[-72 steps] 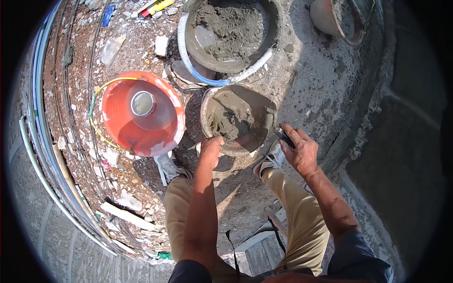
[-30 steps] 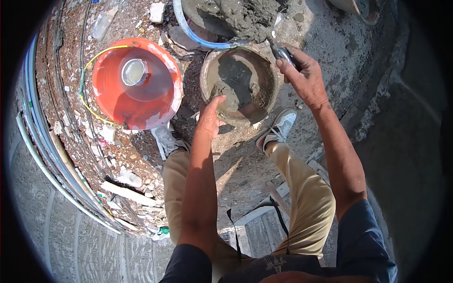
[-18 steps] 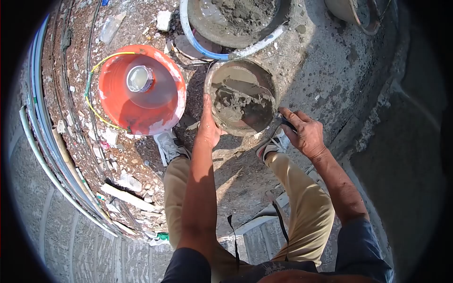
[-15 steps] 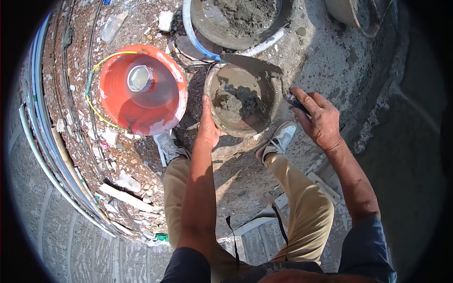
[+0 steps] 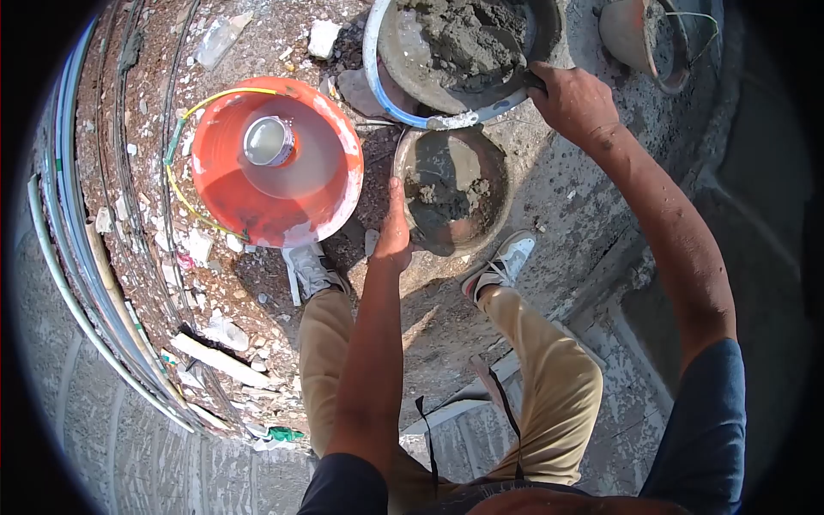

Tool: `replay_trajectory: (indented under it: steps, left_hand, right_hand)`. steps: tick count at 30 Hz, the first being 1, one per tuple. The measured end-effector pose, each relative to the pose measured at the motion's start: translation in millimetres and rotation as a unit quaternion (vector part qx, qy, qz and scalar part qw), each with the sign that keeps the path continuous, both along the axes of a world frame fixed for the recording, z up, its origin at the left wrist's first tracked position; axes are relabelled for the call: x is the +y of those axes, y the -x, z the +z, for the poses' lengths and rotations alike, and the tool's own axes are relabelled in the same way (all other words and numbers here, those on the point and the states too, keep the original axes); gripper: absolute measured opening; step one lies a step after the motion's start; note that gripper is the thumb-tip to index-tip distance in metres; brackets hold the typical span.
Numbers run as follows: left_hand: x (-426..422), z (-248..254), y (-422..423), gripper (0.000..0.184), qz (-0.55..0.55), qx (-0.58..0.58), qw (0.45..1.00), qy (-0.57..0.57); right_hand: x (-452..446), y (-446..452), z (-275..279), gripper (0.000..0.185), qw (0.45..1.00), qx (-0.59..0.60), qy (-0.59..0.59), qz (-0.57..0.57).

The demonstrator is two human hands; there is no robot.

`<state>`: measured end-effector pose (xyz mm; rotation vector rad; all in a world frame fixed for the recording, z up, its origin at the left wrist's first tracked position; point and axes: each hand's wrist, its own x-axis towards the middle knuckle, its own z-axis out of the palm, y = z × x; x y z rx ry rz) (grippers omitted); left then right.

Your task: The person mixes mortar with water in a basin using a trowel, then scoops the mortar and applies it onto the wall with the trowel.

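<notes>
My left hand [image 5: 393, 233] grips the left side of a small mud-coated bucket [image 5: 508, 193], which holds some wet mortar [image 5: 463, 204] and watery slurry. My right hand [image 5: 579, 105] is closed round the dark handle of a trowel [image 5: 536, 80] at the right rim of a large tub [image 5: 372, 56]. The trowel's blade reaches into the grey mortar [image 5: 472, 43] heaped in that tub and is mostly lost against it. The small bucket sits just below the large tub, close to its near rim.
Left of the small bucket stands an orange bucket [image 5: 219, 184] of cloudy water with a small can [image 5: 268, 142] in it. Another mortar-stained bucket [image 5: 625, 39] is at upper right. Bent pipes [image 5: 64, 283], rods and rubble lie at left. My shoes [image 5: 511, 257] stand near the small bucket.
My right hand has moved up from beside the small bucket to the large tub, carrying the trowel from over the small bucket into the tub's mortar. My left hand still holds the small bucket.
</notes>
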<state>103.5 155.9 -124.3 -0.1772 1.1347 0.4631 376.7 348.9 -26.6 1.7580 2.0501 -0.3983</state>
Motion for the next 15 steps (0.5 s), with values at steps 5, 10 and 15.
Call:
replay_trajectory:
  steps: [5,10,15]
  left_hand:
    - [-8.9,-21.6,-1.6,0.084,0.003,0.026,0.999,-0.037]
    - [-7.3,-15.5,-1.5,0.086,-0.016,0.030,0.999,-0.022]
    - [-3.5,-13.1,-4.0,0.088,0.006,0.020,0.999,-0.041]
  right_hand:
    - [-16.7,7.5,-5.6,0.035,1.000,0.007,0.006,0.003]
    - [-22.8,20.6,0.6,0.028,0.999,0.010,0.037,-0.033]
    - [-12.4,27.4,-2.0,0.027,0.997,0.046,0.034,-0.043]
